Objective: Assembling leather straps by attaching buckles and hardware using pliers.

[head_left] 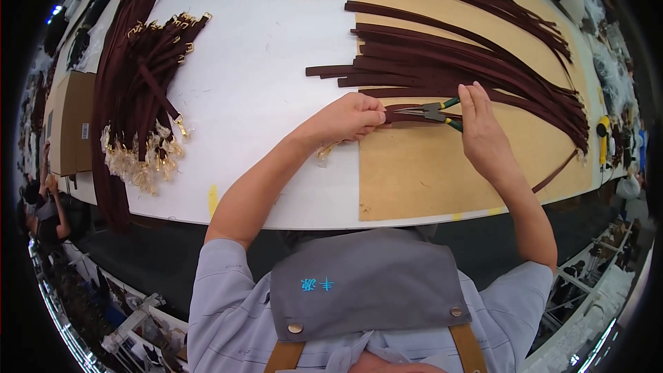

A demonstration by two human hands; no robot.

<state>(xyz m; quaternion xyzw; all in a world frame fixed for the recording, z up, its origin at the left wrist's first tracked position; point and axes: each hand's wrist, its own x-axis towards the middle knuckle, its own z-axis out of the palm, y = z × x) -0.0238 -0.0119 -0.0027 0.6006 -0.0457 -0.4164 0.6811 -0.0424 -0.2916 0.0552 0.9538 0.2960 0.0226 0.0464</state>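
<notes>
Two hands work above tan rectangular board [428,179], head view: left hand [352,117] pinches flat dark-maroon strap [406,118]; right hand [483,128], fingers straight and together, holds green-handled metal pliers [433,112] alongside strap.

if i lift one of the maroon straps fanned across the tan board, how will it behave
The maroon straps probably bend easily, since they curve across the tan board. Each looks light, being thin and narrow. One may drag its neighbours, since they overlap.
</notes>
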